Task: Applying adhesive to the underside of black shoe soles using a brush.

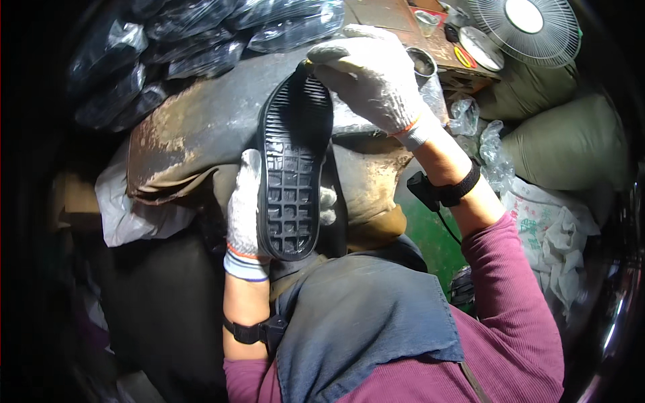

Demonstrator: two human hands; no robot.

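Observation:
A black shoe sole (290, 195) stands nearly upright, its waffle-like grid of hollows and ribbed toe part facing me. My left hand (245, 208), in a white knitted glove, wraps around the lower half, thumb along the left edge and fingertips showing past the right edge. At the toe end, my gloved right hand (369, 77) has its thumb and fingers pinched together against the rim. A tiny yellowish spot shows at those fingertips; what they grip there is too small to make out. Behind the sole lies a worn, dark padded surface (201, 127).
Dark bundles in clear plastic (195, 33) are piled at the far left. Right of my right hand are a metal cup (422, 62), scissors with yellow and red handles (463, 58) and a fan (524, 27). Green sacks (564, 144) and a white woven bag (547, 228) lie at right.

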